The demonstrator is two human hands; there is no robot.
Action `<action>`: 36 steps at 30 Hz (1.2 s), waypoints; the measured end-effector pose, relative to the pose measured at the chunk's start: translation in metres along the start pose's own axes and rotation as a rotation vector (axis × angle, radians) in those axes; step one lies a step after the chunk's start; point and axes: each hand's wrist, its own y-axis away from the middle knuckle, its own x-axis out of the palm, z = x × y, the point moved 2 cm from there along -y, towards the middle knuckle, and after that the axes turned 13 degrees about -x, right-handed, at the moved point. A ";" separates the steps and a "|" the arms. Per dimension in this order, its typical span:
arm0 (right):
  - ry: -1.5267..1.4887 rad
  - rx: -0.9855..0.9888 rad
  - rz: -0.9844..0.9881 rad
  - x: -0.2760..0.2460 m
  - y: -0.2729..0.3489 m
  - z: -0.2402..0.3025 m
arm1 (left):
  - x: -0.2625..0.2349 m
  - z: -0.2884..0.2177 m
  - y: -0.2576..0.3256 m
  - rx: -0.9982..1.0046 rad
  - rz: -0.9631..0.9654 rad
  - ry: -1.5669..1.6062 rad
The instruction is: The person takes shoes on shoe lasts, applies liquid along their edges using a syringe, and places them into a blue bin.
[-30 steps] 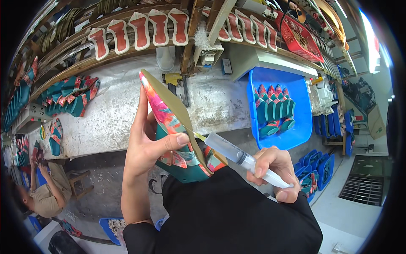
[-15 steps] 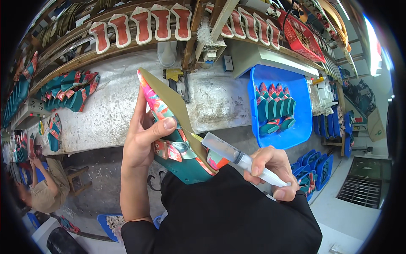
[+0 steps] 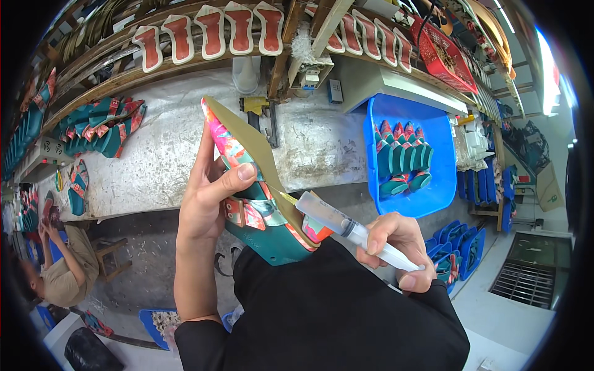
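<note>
My left hand (image 3: 207, 201) is closed round a floral-strapped shoe (image 3: 247, 148) on a teal shoe last (image 3: 266, 248), its thumb lying across the strap. The shoe is tilted up, with its tan-olive underside turned to the right. A strap with a buckle shows below my thumb. In my right hand (image 3: 399, 247) is a clear plastic syringe (image 3: 331, 216), gripped at its barrel end and plunger. Its yellowish tip points up and left and meets the edge where strap and underside join; whether anything flows out is too small to tell.
Beyond my hands runs a worn metal-topped bench (image 3: 322, 151) with a yellow-black tool (image 3: 255, 108) on it. A blue bin (image 3: 448, 179) holds several lasted shoes; more shoes (image 3: 102, 133) lie at left. Above hangs a shelf of red-and-white pieces (image 3: 210, 31). A person (image 3: 71, 272) works at far left.
Both hands keep their holds. The shoe has turned very slightly, showing a little more of the teal last's side, and the syringe tip stays against its edge.
</note>
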 end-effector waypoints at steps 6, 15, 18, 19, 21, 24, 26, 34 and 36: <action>-0.017 0.035 0.000 -0.002 0.004 0.003 | 0.002 -0.001 0.000 0.007 -0.007 -0.017; -0.038 0.080 0.016 -0.008 0.004 0.007 | 0.000 -0.004 0.000 0.024 -0.027 -0.045; -0.059 0.098 0.024 -0.010 0.008 0.007 | -0.003 -0.003 -0.001 0.032 -0.058 -0.036; -0.059 0.099 0.024 -0.011 0.008 0.006 | -0.004 -0.004 -0.001 0.032 -0.061 -0.040; -0.072 0.093 0.033 -0.011 0.007 0.007 | -0.006 -0.005 -0.001 0.031 -0.066 -0.043; -0.099 0.103 0.038 -0.012 0.008 0.008 | -0.008 -0.005 -0.003 0.018 -0.066 -0.032; -0.101 0.110 0.042 -0.014 0.009 0.009 | -0.008 -0.006 -0.004 0.022 -0.074 -0.044; -0.135 0.114 0.032 -0.017 0.012 0.009 | -0.008 -0.009 -0.006 0.038 -0.075 -0.089; -0.138 0.128 0.035 -0.018 0.014 0.009 | -0.008 -0.009 -0.006 0.031 -0.074 -0.090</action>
